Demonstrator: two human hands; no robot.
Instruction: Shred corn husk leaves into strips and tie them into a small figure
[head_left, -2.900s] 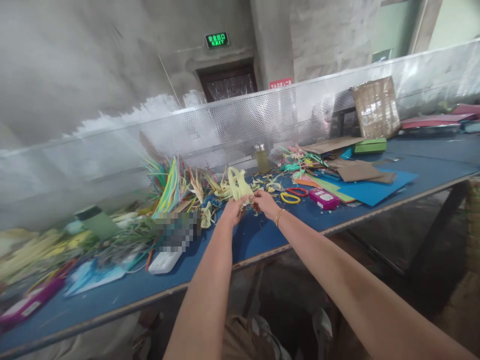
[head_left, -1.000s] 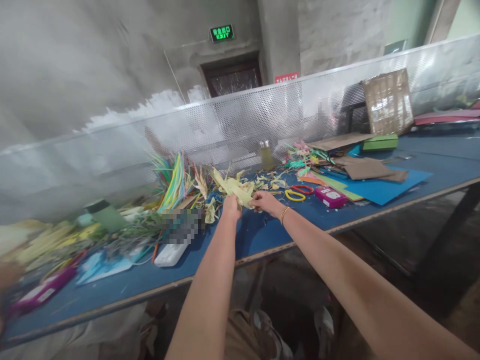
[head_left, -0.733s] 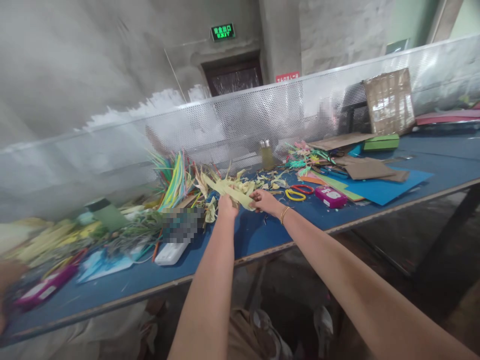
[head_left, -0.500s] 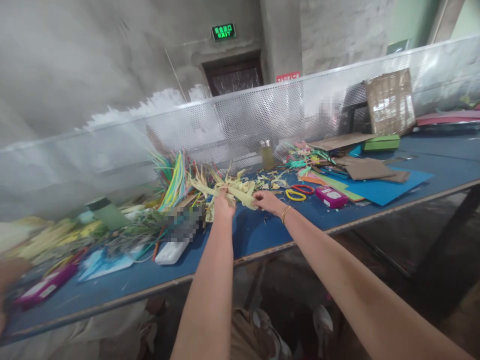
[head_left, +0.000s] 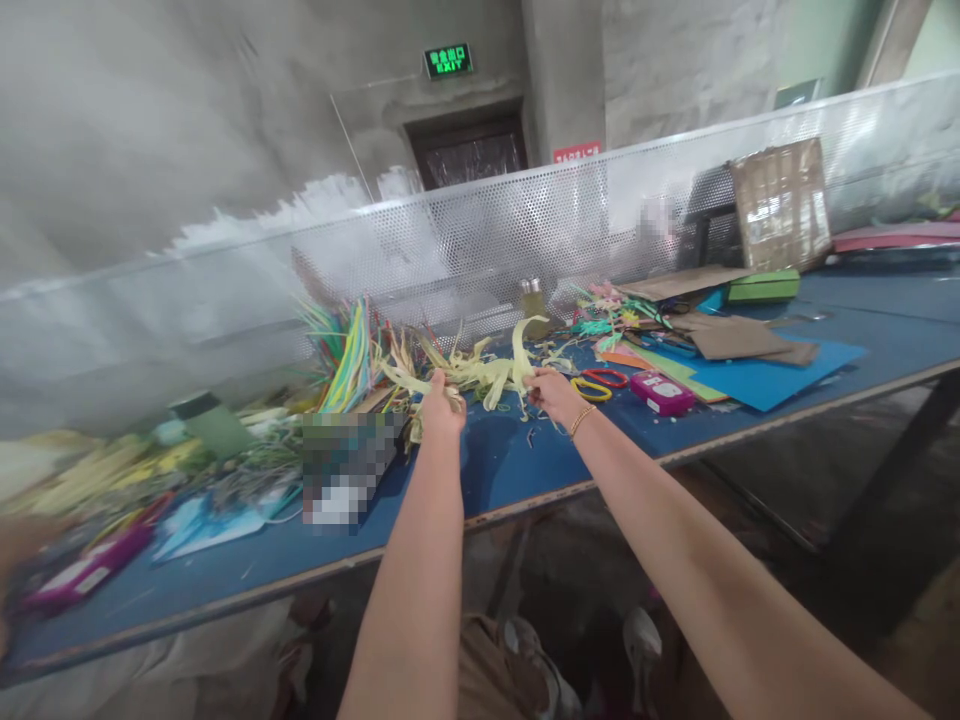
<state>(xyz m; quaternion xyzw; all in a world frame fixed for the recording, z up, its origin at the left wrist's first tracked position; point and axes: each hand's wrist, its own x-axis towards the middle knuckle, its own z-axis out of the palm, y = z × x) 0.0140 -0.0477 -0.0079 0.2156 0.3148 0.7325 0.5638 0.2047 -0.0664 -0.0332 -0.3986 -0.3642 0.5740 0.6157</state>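
My left hand (head_left: 444, 402) is closed, pinching a pale yellow-green corn husk (head_left: 405, 377) that sticks out to its left. Apart from it, to the right, my right hand (head_left: 553, 393) pinches the lower end of another corn husk strip (head_left: 519, 350), whose top curls upward. Behind and between the hands lies a loose heap of corn husks (head_left: 476, 372) on the blue table (head_left: 491, 460). Scissors with red and yellow handles (head_left: 596, 385) lie just right of my right hand.
A purple box (head_left: 661, 393), blue paper sheets (head_left: 780, 375) and cardboard pieces (head_left: 739, 337) lie to the right. Left are colourful strips (head_left: 352, 350) and a green box (head_left: 212, 425). A jar (head_left: 533, 308) stands by the perforated metal screen (head_left: 487, 240). Someone's blurred arm shows far left.
My hands have moved apart. The husk strip that stretched between them now stands curled up from my right hand, while my left hand keeps its husk.
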